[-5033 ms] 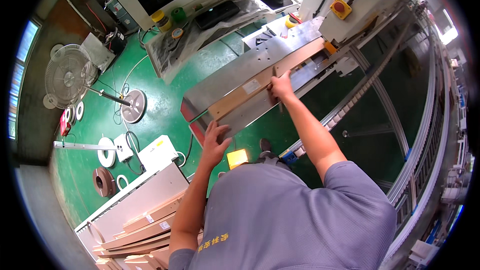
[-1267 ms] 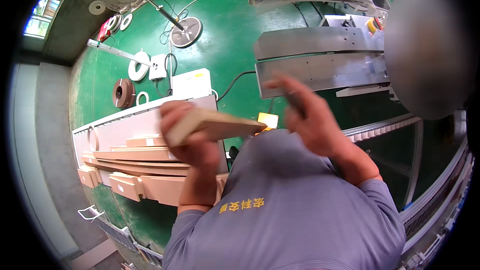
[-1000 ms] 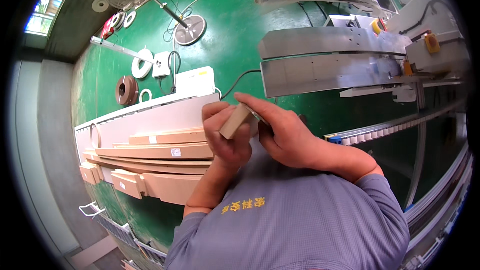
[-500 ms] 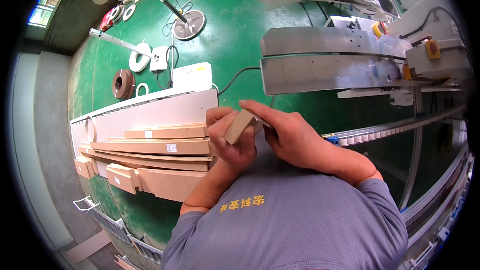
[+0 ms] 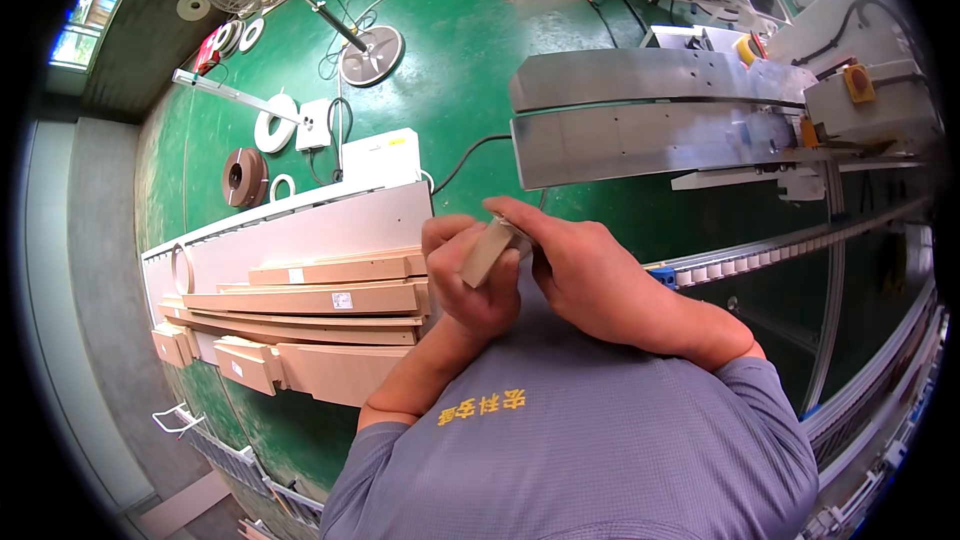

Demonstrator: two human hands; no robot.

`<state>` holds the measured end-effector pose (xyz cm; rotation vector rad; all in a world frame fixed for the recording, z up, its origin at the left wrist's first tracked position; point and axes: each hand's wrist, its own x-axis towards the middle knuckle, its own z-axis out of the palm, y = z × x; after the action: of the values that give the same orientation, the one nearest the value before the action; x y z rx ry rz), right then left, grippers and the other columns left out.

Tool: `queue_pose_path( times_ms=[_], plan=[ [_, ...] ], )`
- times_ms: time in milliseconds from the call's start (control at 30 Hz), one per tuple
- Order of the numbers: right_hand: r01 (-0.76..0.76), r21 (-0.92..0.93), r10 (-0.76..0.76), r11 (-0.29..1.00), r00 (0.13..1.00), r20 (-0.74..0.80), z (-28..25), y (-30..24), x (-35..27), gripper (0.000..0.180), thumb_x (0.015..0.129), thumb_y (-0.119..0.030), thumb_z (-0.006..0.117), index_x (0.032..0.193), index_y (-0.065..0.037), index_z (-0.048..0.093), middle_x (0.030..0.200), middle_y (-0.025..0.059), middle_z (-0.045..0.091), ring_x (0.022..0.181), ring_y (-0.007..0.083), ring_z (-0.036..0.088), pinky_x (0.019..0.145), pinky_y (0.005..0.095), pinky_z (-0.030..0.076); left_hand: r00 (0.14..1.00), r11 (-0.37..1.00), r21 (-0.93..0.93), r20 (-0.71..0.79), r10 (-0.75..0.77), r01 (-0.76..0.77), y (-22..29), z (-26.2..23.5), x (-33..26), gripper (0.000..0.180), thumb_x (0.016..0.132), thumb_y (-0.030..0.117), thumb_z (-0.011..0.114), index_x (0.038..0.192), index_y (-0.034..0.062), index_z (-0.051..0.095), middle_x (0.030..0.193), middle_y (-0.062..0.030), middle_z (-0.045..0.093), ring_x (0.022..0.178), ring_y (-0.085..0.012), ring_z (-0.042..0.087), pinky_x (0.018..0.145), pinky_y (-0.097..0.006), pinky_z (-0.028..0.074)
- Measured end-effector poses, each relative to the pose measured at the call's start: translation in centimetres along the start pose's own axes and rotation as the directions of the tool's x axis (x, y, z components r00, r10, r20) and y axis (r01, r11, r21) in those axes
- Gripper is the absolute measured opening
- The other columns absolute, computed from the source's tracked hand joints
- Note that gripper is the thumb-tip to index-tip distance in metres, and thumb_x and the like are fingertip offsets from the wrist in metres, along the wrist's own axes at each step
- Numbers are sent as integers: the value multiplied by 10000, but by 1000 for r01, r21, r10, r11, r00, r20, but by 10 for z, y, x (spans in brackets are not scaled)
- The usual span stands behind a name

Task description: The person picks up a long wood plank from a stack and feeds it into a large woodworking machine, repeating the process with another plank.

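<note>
In front of my chest, my left hand (image 5: 467,278) is wrapped around a narrow beige wooden piece (image 5: 486,254), its flat end face tilted and pointing up. My right hand (image 5: 585,270) closes on the same piece from the other side, with its index finger along the upper end. A pale sliver of the piece shows between the right fingers. How far it reaches below the hands is hidden.
On the left, a white bench (image 5: 330,215) carries stacked wooden strips (image 5: 310,298). A metal machine table (image 5: 640,145) stands ahead right, above a roller rail (image 5: 760,265). On the green floor are a brown edging roll (image 5: 244,178), a white box (image 5: 385,158) and a standing fan (image 5: 372,55).
The wooden piece has turned slightly, so its end face looks narrower, and my left hand has shifted a little to the right. My right hand stays nearly in place.
</note>
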<state>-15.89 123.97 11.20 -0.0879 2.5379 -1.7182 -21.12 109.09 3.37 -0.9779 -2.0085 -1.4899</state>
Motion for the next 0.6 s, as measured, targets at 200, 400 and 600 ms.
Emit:
queue_pose_path(
  times_ms=[200,400,600],
  plan=[
    [-19,-76,24,997,997,67,-4,7,4,578,783,75,519,1346,-20,427,895,249,630,808,425,625,690,464,484,995,999,36,104,3,-7,4,0,-5,342,924,278,623,1052,5,463,921,-154,527,854,-248,493,754,-390,422],
    [-175,89,180,981,982,-52,-23,29,-5,654,822,63,505,1446,-56,349,983,186,669,653,257,618,641,365,520,879,966,-76,-403,-257,247,-45,-61,28,333,1001,304,425,1123,1,492,1096,-144,556,995,-258,565,894,-396,468],
    [-405,246,472,881,707,-526,-68,113,-57,571,861,-10,544,1410,-33,389,965,87,669,601,85,537,560,256,478,396,825,-229,-790,-468,517,-119,-241,74,465,965,368,367,1195,27,584,1173,-123,574,1073,-273,579,829,-421,540]
  ],
)
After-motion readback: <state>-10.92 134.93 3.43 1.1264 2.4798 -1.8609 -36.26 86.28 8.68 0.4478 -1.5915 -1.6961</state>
